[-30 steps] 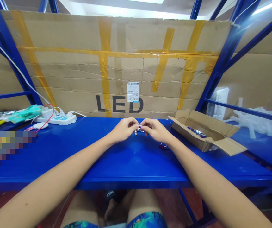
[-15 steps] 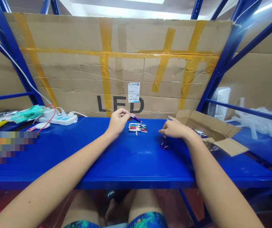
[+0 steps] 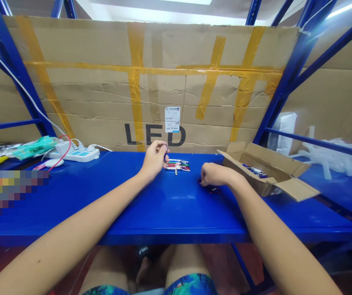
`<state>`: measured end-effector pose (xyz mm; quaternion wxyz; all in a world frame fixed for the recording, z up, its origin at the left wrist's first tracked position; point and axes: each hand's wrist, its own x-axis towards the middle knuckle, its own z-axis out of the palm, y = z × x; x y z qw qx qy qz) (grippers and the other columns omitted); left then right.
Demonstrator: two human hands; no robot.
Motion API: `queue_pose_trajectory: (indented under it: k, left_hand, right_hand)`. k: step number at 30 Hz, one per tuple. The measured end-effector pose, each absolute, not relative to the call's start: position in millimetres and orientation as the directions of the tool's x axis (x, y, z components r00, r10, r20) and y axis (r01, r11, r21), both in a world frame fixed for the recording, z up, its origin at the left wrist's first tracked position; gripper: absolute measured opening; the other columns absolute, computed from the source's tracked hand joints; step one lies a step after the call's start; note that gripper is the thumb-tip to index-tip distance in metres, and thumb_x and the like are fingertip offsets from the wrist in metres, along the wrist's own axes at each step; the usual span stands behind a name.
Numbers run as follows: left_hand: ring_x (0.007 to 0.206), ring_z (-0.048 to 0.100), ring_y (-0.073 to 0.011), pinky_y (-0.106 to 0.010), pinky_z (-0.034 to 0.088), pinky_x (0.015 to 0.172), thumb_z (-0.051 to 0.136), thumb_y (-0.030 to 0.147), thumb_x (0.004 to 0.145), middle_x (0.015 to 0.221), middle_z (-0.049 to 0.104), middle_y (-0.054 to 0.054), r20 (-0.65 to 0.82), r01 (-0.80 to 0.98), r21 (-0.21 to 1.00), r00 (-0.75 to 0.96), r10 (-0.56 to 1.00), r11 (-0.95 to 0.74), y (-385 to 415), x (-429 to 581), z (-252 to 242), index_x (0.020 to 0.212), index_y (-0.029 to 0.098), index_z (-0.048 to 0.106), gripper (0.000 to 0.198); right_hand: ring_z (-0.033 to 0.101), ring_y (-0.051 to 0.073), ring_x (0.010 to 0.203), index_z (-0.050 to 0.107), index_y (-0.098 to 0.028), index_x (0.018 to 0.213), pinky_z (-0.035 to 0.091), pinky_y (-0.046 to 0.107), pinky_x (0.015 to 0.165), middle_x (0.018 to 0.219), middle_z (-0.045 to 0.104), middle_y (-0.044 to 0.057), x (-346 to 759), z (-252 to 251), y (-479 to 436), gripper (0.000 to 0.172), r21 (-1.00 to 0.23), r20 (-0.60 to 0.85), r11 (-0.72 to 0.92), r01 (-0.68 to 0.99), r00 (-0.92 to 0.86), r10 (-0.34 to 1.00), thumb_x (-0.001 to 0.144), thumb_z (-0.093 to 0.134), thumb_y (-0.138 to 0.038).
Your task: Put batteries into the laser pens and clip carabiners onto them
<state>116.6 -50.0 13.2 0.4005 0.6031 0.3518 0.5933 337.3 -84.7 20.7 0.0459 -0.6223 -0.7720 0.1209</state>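
My left hand is closed around a slim purple pen-like metal piece, mostly hidden by the fingers. Just to its right, several slim metal pens with coloured barrels lie side by side on the blue steel shelf. My right hand rests low on the shelf, fingertips down by small dark red clip rings, which it partly covers. Whether those fingers grip a ring is hidden.
An open cardboard box holding metal pieces stands to the right of my right hand. Further left are a white power strip and a white mouse. Taped cardboard closes off the back, between blue rack uprights.
My right hand has moved left and down onto the clip rings, fingers curling in. My left hand has closed further, now hiding most of the purple piece.
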Motion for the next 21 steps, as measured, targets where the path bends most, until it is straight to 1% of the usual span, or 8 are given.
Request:
queue_pose_trajectory:
  k: [1, 3, 5, 7, 9, 11, 16, 21]
  left_hand:
    - [0.049, 0.05, -0.0059, -0.019, 0.037, 0.041, 0.047, 0.025, 0.093, 0.079, 0.056, 0.0, 0.433, -0.032, 0.901, 0.061, 0.899, -0.432, -51, 117, 13, 0.098, 0.019, 0.052, 0.009]
    - [0.052, 0.048, -0.0061, -0.02, 0.038, 0.046, 0.046, 0.024, 0.093, 0.079, 0.057, 0.0, 0.456, 0.025, 0.887, 0.103, 0.884, -0.461, -54, 117, 12, 0.098, 0.018, 0.055, 0.012]
    - [0.062, 0.053, -0.0087, -0.023, 0.044, 0.057, 0.05, 0.024, 0.09, 0.081, 0.06, -0.001, 0.518, 0.119, 0.832, 0.184, 0.836, -0.542, -58, 118, 11, 0.099, 0.017, 0.058, 0.014]
    - [0.075, 0.056, -0.0123, -0.026, 0.046, 0.069, 0.058, 0.024, 0.084, 0.085, 0.063, -0.002, 0.558, 0.213, 0.75, 0.304, 0.772, -0.626, -63, 119, 10, 0.099, 0.016, 0.061, 0.017]
    - [0.079, 0.057, -0.0147, -0.029, 0.046, 0.075, 0.063, 0.025, 0.08, 0.087, 0.065, -0.003, 0.543, 0.257, 0.691, 0.433, 0.72, -0.676, -66, 119, 9, 0.096, 0.016, 0.063, 0.018]
    - [0.08, 0.059, -0.0158, -0.031, 0.046, 0.076, 0.061, 0.025, 0.081, 0.086, 0.067, -0.003, 0.503, 0.267, 0.671, 0.52, 0.69, -0.691, -70, 120, 8, 0.092, 0.016, 0.064, 0.015]
    - [0.084, 0.061, -0.0173, -0.031, 0.045, 0.078, 0.057, 0.026, 0.085, 0.091, 0.07, -0.004, 0.496, 0.321, 0.621, 0.546, 0.675, -0.715, -73, 120, 11, 0.089, 0.016, 0.065, 0.013]
    - [0.079, 0.06, -0.0167, -0.03, 0.045, 0.074, 0.053, 0.029, 0.088, 0.086, 0.069, -0.003, 0.528, 0.347, 0.572, 0.538, 0.658, -0.743, -71, 117, 13, 0.088, 0.017, 0.064, 0.016]
  right_hand:
    - [0.056, 0.017, 0.05, 0.065, -0.018, 0.054, 0.038, 0.029, 0.048, 0.059, 0.066, 0.006, 335, 19, -85, 0.009, -0.268, -0.069, 0.222, 0.938, -0.248, 0.966, 0.058, 0.071, -0.012]
    - [0.058, 0.017, 0.054, 0.066, -0.018, 0.058, 0.04, 0.028, 0.051, 0.062, 0.067, 0.005, 330, 18, -84, 0.006, -0.347, -0.038, 0.29, 0.892, -0.323, 0.946, 0.062, 0.067, -0.013]
    - [0.06, 0.017, 0.059, 0.066, -0.018, 0.063, 0.042, 0.028, 0.055, 0.065, 0.068, 0.004, 328, 20, -83, 0.006, -0.465, 0.03, 0.381, 0.799, -0.416, 0.909, 0.068, 0.062, -0.017]
    - [0.062, 0.017, 0.063, 0.064, -0.017, 0.069, 0.044, 0.028, 0.057, 0.069, 0.069, 0.004, 328, 23, -84, 0.01, -0.615, 0.096, 0.44, 0.654, -0.492, 0.865, 0.075, 0.056, -0.02]
    - [0.066, 0.016, 0.066, 0.06, -0.017, 0.075, 0.047, 0.027, 0.057, 0.077, 0.071, 0.005, 327, 26, -86, 0.01, -0.767, 0.118, 0.42, 0.486, -0.536, 0.836, 0.079, 0.053, -0.022]
    - [0.068, 0.016, 0.065, 0.057, -0.016, 0.078, 0.048, 0.026, 0.055, 0.081, 0.072, 0.007, 327, 28, -89, 0.009, -0.861, 0.103, 0.361, 0.357, -0.574, 0.812, 0.081, 0.053, -0.024]
    - [0.067, 0.015, 0.062, 0.055, -0.016, 0.083, 0.046, 0.025, 0.053, 0.075, 0.069, 0.004, 326, 27, -90, 0.015, -0.94, 0.098, 0.275, 0.201, -0.614, 0.783, 0.081, 0.062, -0.03]
    - [0.062, 0.012, 0.056, 0.056, -0.016, 0.084, 0.043, 0.023, 0.048, 0.07, 0.066, 0.003, 326, 24, -84, 0.021, -0.983, 0.084, 0.16, 0.087, -0.566, 0.82, 0.082, 0.067, -0.035]
